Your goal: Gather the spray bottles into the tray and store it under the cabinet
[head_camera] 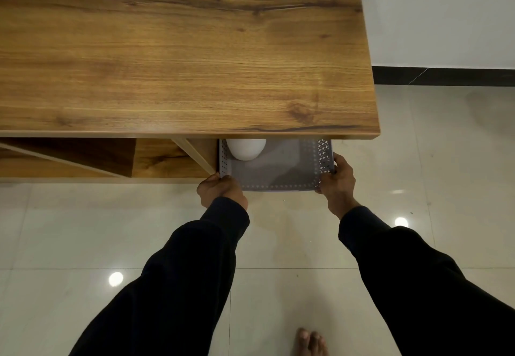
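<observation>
A grey perforated tray (281,180) sits partly under the wooden cabinet top (178,57), in the right-hand open compartment. Its front half sticks out below the cabinet's front edge. My left hand (220,191) grips the tray's front left corner. My right hand (337,180) grips its front right corner and side wall. Inside the tray, at the back left, the rounded white base of one bottle (246,148) shows. The rest of the tray's contents are hidden by the cabinet top.
A slanted wooden divider (195,156) stands just left of the tray, with another open compartment (83,157) further left. Glossy pale floor tiles (278,244) lie below. My bare toes (310,341) are at the bottom. A white wall with a black skirting (446,76) stands at the right.
</observation>
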{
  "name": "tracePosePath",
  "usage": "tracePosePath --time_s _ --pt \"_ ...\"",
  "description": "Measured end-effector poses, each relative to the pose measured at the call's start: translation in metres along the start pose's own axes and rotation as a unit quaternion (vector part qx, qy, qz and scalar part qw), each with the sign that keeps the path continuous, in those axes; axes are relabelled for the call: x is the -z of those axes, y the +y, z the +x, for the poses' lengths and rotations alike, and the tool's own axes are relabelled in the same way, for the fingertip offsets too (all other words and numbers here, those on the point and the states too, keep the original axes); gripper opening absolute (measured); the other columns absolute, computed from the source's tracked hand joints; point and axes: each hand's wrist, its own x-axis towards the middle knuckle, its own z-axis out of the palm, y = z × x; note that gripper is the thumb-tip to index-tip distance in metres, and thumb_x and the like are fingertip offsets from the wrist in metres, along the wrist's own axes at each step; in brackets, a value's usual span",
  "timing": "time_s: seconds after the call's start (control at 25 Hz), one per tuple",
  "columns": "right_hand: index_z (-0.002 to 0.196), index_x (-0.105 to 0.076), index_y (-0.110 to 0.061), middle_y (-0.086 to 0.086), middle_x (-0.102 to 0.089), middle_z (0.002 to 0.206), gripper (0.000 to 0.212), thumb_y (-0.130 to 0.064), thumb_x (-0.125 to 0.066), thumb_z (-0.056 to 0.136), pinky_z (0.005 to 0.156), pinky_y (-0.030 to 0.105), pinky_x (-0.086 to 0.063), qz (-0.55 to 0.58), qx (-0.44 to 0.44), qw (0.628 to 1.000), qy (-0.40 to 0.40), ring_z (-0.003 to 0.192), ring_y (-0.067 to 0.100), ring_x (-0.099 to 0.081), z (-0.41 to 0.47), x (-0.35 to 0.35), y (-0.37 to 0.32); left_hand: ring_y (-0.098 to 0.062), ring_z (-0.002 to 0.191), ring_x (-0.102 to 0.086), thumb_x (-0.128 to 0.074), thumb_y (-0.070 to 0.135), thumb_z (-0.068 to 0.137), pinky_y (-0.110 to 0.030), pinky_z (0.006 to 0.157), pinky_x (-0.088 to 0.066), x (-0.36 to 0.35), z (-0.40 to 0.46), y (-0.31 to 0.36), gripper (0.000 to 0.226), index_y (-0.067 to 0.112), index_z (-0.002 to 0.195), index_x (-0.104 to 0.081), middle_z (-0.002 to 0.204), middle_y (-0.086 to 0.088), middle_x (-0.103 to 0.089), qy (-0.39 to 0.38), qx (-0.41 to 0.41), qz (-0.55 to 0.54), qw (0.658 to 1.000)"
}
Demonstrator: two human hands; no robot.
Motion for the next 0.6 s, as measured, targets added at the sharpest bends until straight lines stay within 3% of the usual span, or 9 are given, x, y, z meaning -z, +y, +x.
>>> tracePosePath --time_s 0.08,0.2,0.32,0.48,0.6 --pt "0.133 -0.056 -0.014 0.012 -0.068 0.119 0.044 -0.013 -0.067 0.091 0.077 0.054 -0.061 0.005 -0.006 1.0 -0.001 0.103 0.034 -0.067 -0.001 -0.004 0.002 -0.038 0.116 -0.063 -0.057 0.002 0.094 -0.029 0.093 -0.055 0.005 0.005 0.0 0.019 -0.001 0.112 -0.061 0.125 -0.021 -0.066 -0.021 0.013 0.026 0.999" --pt "0.133 -0.056 -0.016 0.011 -0.069 0.119 0.041 -0.015 -0.064 0.092 0.078 0.054 -0.061 0.005 -0.011 1.0 0.006 0.102 0.033 -0.068 -0.001 -0.007 0.008 -0.044 0.115 -0.063 -0.056 -0.001 0.092 -0.048 0.101 -0.054 0.009 0.007 0.002 0.016 0.002 0.106 -0.062 0.124 -0.025 -0.066 -0.038 0.017 0.01 0.999" --pt "0.134 -0.055 -0.016 0.01 -0.068 0.12 0.043 -0.013 -0.063 0.092 0.079 0.055 -0.061 0.001 -0.008 1.0 0.002 0.104 0.034 -0.067 0.0 -0.008 0.012 -0.044 0.113 -0.063 -0.057 -0.004 0.09 -0.051 0.101 -0.053 0.01 0.007 0.003 0.014 0.002 0.103 -0.061 0.122 -0.024 -0.067 -0.035 0.022 -0.029 0.999" --pt "0.135 -0.053 -0.017 0.008 -0.067 0.122 0.045 -0.015 -0.064 0.091 0.081 0.056 -0.06 -0.018 0.013 1.0 -0.02 0.106 0.033 -0.066 -0.001 -0.004 0.015 -0.039 0.108 -0.064 -0.06 -0.007 0.089 -0.049 0.1 -0.054 0.012 0.01 -0.001 0.025 0.0 0.112 -0.063 0.123 -0.019 -0.067 -0.054 0.02 -0.024 0.998" --pt "0.144 -0.041 -0.023 0.006 -0.061 0.132 0.057 -0.016 -0.061 0.091 0.093 0.057 -0.055 -0.048 0.017 0.997 -0.058 0.115 0.032 -0.06 0.0 -0.003 0.012 -0.031 0.101 -0.063 -0.068 0.0 0.087 -0.039 0.093 -0.055 0.017 0.015 -0.002 0.028 0.004 0.115 -0.062 0.125 -0.015 -0.067 -0.092 0.001 0.019 0.996"
